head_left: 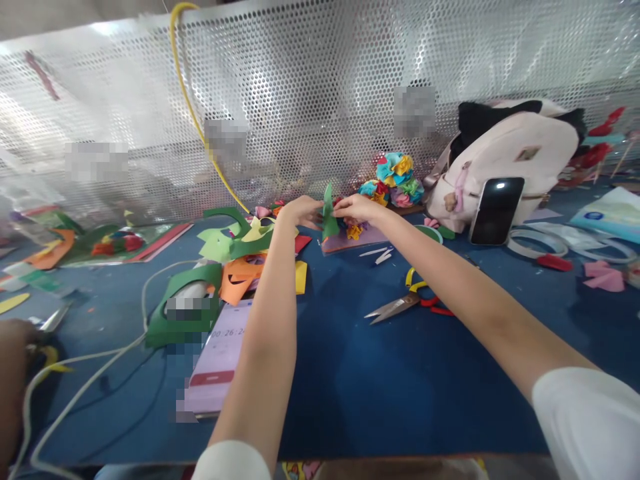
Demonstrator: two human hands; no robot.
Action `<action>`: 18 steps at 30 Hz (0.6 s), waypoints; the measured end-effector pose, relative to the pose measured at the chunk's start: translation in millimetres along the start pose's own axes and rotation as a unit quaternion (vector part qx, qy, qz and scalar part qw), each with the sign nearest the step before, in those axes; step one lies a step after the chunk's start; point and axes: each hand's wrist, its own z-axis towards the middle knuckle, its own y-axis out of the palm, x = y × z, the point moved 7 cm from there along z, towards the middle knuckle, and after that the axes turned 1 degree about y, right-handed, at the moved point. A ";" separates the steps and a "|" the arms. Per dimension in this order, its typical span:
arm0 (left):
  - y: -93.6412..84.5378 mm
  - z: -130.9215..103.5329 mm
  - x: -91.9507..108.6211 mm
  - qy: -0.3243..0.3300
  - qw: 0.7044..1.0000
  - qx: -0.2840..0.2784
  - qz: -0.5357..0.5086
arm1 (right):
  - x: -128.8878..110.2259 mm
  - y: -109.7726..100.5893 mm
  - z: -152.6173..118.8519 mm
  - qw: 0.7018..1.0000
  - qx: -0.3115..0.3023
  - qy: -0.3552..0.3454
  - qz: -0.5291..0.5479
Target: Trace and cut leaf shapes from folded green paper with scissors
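Both arms reach to the back of the blue table. A green paper piece (pixel 328 217) stands upright between my two hands. My right hand (pixel 356 208) pinches its right side with closed fingertips. My left hand (pixel 304 212) is at its left side with bent fingers; their tips are partly hidden, and whether they grip the paper is not clear. Just beyond my right hand are colourful paper flower balls (pixel 395 170). A purple-pink sheet (pixel 345 241) with small paper flowers lies below it. Scissors (pixel 400 305) with yellow and red handles rest under my right forearm.
Green and orange paper offcuts (pixel 243 277) and a phone showing a timer (pixel 220 360) lie left. White cables (pixel 100 373) cross the table near another person's hand (pixel 15 373). A backpack (pixel 505 157), upright black phone (pixel 497 212) and tape rolls (pixel 537 243) stand right. A perforated metal panel (pixel 310 87) closes the back.
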 end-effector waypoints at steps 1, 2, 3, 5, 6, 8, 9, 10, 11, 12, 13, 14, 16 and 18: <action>0.3 -0.3 -0.5 -0.002 1.000 0.000 -0.002 | -2.1 1.1 -0.3 1.000 0.008 -0.007 0.006; 0.5 -0.6 -0.6 -0.003 1.000 0.002 -0.004 | -4.4 2.0 -0.6 1.000 0.017 -0.016 0.012; 0.8 -0.7 -0.4 -0.003 1.000 0.004 -0.007 | -6.6 3.1 -0.9 0.999 0.025 -0.025 0.016; 1.8 -0.9 0.4 -0.004 1.000 0.008 -0.012 | -10.2 5.3 -0.8 0.998 0.036 -0.042 0.017; 2.5 -1.0 0.8 -0.005 1.000 0.009 -0.014 | -11.2 6.5 -0.3 0.998 0.039 -0.047 0.015; 3.6 -1.1 1.9 -0.004 1.000 0.013 -0.016 | -11.7 8.7 1.6 0.998 0.043 -0.050 0.007; 4.1 -1.3 2.7 -0.003 1.000 0.014 -0.016 | -11.4 9.5 2.8 0.998 0.045 -0.050 0.003; 4.5 -1.4 3.4 -0.002 1.000 0.015 -0.016 | -11.0 9.9 4.0 0.998 0.047 -0.049 -0.002; 5.0 -1.5 4.2 -0.001 1.000 0.016 -0.016 | -10.5 10.1 5.1 0.998 0.049 -0.049 -0.008; 5.5 -1.5 5.0 0.001 1.000 0.016 -0.015 | -10.1 9.9 5.9 0.997 0.051 -0.048 -0.013; 5.9 -1.4 5.7 0.002 1.000 0.016 -0.014 | -9.8 9.5 6.4 0.997 0.053 -0.048 -0.018; 6.4 -1.0 6.3 0.003 1.000 0.015 -0.012 | -9.6 8.7 6.6 0.997 0.056 -0.048 -0.024; 6.9 0.4 7.0 0.005 1.000 0.014 -0.010 | -9.7 6.6 6.2 0.996 0.062 -0.048 -0.034; 6.9 2.4 7.2 0.006 1.000 0.012 -0.007 | -10.3 4.6 5.1 0.996 0.068 -0.049 -0.042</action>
